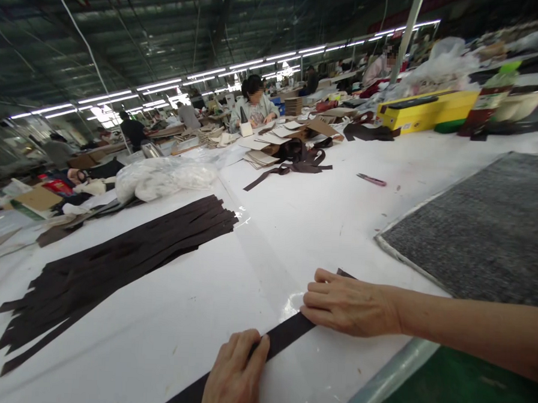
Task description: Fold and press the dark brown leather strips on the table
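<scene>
A long dark brown strip (289,335) lies slantwise on the white table (295,227) near its front edge. My left hand (235,377) sits on the strip's lower part, its fingers curled down and closed on it. Reaching in from the right, my right hand (349,303) lies flat on the strip's upper end with the fingers stretched out together; a corner of the strip shows behind it. To the left a fanned pile of several similar dark strips (112,265) rests on the table, apart from both hands.
A grey felt mat (483,237) covers the table at right. A pink cutter (372,180), a heap of clear plastic bags (162,178), cardboard pieces and dark ribbons (298,158) and a yellow box (427,110) lie farther back. A seated person (256,107) works opposite.
</scene>
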A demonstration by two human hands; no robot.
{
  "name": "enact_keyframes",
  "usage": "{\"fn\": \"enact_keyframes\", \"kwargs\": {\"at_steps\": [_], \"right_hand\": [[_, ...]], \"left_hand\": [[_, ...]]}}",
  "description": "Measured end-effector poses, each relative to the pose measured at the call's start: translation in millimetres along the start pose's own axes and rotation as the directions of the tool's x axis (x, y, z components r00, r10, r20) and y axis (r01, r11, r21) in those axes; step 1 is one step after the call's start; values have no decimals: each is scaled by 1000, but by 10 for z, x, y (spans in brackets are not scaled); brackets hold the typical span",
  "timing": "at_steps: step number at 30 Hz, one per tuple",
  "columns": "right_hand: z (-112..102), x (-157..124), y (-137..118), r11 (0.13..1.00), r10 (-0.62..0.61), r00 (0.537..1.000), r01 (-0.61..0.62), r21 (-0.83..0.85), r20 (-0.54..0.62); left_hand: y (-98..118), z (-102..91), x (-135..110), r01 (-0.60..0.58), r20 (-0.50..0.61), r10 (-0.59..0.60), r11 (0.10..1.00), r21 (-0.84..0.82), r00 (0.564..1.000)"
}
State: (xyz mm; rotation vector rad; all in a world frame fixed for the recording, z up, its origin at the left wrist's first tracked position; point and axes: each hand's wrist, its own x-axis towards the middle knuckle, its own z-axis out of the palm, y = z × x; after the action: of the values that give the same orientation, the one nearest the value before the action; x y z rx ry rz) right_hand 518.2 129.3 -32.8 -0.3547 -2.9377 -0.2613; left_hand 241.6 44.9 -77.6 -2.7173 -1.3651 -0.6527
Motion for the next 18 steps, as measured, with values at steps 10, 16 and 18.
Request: {"fn": "enact_keyframes", "kwargs": {"at_steps": [10, 16, 18], "right_hand": [[17, -52, 41, 1000, -10, 1000, 10, -15, -22], [-23, -250, 149, 1000, -5, 1000, 6, -29, 25], [-36, -314, 182, 999, -3, 1000, 5, -41, 29]], "left_hand": [[345, 86, 509, 0, 222, 16, 997, -72, 975], [400, 110, 538, 18, 212, -27, 999, 41, 977], [431, 115, 570, 15, 203, -32, 996, 84, 979]]}}
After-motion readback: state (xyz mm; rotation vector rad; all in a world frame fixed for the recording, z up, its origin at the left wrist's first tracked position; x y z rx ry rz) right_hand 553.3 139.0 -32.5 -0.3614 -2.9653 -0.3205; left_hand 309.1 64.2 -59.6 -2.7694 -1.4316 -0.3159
